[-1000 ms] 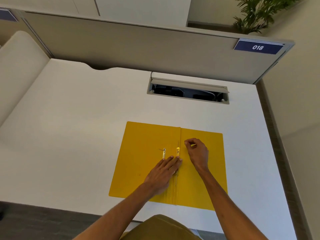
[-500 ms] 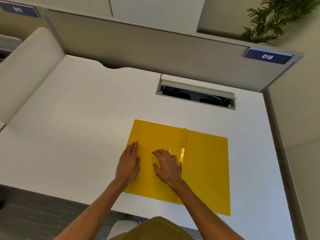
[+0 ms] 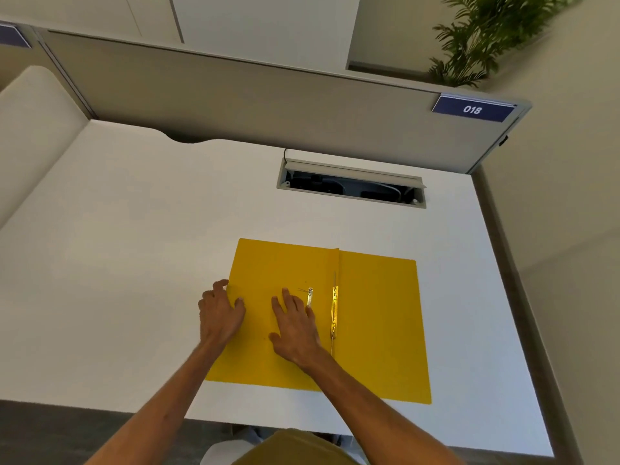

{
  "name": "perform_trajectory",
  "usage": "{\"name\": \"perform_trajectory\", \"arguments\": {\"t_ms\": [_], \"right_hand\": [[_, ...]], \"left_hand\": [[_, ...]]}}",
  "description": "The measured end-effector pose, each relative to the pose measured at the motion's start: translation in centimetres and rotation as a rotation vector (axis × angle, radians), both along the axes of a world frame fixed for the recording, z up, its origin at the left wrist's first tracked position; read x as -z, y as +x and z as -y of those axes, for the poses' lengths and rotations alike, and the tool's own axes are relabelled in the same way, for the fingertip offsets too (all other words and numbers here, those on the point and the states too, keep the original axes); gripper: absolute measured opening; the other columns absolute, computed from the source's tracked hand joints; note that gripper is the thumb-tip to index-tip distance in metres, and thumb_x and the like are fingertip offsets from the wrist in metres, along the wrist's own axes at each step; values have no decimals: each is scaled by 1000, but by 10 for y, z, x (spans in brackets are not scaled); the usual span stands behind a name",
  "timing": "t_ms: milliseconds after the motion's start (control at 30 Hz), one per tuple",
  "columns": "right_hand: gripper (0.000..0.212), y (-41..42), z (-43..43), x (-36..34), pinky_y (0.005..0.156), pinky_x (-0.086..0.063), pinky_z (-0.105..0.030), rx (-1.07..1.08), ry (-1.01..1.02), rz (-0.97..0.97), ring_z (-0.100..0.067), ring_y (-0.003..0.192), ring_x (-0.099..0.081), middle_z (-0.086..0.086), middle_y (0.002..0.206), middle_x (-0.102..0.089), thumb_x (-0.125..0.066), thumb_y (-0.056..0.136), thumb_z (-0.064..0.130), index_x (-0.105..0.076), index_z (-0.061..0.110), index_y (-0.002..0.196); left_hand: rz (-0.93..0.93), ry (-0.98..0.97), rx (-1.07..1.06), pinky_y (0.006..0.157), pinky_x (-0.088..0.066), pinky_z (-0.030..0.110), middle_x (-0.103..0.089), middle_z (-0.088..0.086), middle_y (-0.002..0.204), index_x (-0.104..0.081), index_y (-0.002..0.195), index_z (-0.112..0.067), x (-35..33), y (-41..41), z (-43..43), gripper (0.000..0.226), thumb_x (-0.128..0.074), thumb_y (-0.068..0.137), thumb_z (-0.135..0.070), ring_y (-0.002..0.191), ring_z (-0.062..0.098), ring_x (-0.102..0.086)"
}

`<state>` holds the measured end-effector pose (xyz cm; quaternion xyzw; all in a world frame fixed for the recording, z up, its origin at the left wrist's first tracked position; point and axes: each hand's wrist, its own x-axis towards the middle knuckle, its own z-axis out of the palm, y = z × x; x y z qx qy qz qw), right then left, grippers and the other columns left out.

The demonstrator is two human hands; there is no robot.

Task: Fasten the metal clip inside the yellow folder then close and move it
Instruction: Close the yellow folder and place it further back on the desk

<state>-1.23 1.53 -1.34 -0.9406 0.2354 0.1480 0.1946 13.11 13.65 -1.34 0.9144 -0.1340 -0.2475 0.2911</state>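
We are pinching the open folder [image 3: 379, 313] at its nine-o'clock edge with our left hand [image 3: 219, 313], right hand [image 3: 295, 327] pressing flat beside the clip [image 3: 309, 297]; closing and moving are waiting.

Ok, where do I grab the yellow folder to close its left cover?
Take the yellow folder by the outer edge of its left cover, coming from the left. It lies flat on the desk and hinges at the spine by the metal clip, so only that edge lifts. The left hand curls there; the right hand presses the cover flat.
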Motion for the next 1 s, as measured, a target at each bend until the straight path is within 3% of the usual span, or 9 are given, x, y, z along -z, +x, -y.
{"name": "perform_trajectory", "arguments": {"t_ms": [167, 267, 367, 467, 533, 633, 733, 833, 1000], "right_hand": [[90, 3, 4, -5, 127, -26, -64, 5, 68, -3, -35, 161, -14, -10, 176, -7, -73, 93, 39, -22, 21, 164], [90, 3, 12, -12, 128, -24, -62, 54, 216, 29, -33, 162, -13, -7, 177, -6, -73, 93, 40, -22, 24, 165], [87, 2, 18, -31, 130, -26, -54, 157, 394, 156, -29, 163, -14, -5, 177, -10, -72, 97, 41, -23, 24, 166], [70, -6, 19, -62, 125, -39, -47, 336, 547, 365, -20, 153, -39, -3, 167, -39, -70, 98, 46, -42, 23, 158], [55, -18, 22, -90, 111, -54, -42, 462, 676, 492, -7, 133, -60, 7, 152, -59, -69, 97, 53, -58, 29, 145], [42, -45, 37, -132, 93, -58, -27, 554, 720, 615, 3, 110, -72, 16, 130, -73, -65, 96, 62, -70, 35, 127], [35, -78, 61, -167, 83, -63, -28, 635, 718, 665, -2, 96, -78, 16, 113, -78, -61, 98, 62, -75, 34, 114], [28, -120, 91, -185, 70, -61, -21, 702, 658, 689, -2, 91, -77, 18, 102, -79, -63, 98, 60, -78, 37, 103], [28, -188, 148, -160, 92, -63, -43, 852, 422, 611, -13, 108, -73, 3, 114, -79, -74, 97, 41, -76, 21, 115]], "left_hand": [[-308, -141, -252, 106, -49, 50, -58, 24, 148, -49, 146, -13, -15, 29, 3, 51, -69, 103, -31, 133, 44, -57], [-386, -225, -296, 113, -51, 58, -57, 21, 150, -51, 147, -12, -27, 37, 2, 54, -69, 103, -38, 135, 42, -57], [-429, -352, -298, 92, -61, 53, -68, 19, 138, -57, 145, -10, -50, 43, 2, 53, -62, 106, -47, 115, 40, -70], [-476, -503, -259, 68, -58, 37, -79, 12, 118, -71, 132, -19, -88, 34, 8, 54, -48, 108, -61, 83, 28, -75], [-499, -610, -204, 59, -56, 32, -83, 7, 104, -78, 120, -27, -110, 18, 19, 57, -42, 106, -69, 66, 20, -72], [-520, -706, -93, 54, -56, 27, -81, 2, 96, -79, 117, -29, -132, -16, 51, 59, -38, 107, -69, 63, 17, -70], [-443, -713, 81, 57, -62, 32, -80, 1, 102, -77, 119, -30, -137, -61, 87, 51, -38, 111, -62, 71, 18, -74], [-257, -641, 316, 78, -68, 46, -78, -4, 116, -71, 124, -35, -122, -113, 114, 43, -36, 114, -56, 96, 17, -79], [-29, -397, 624, 114, -52, 49, -57, -13, 150, -53, 146, -40, -73, -171, 138, 39, -34, 114, -56, 140, 12, -56]]}}
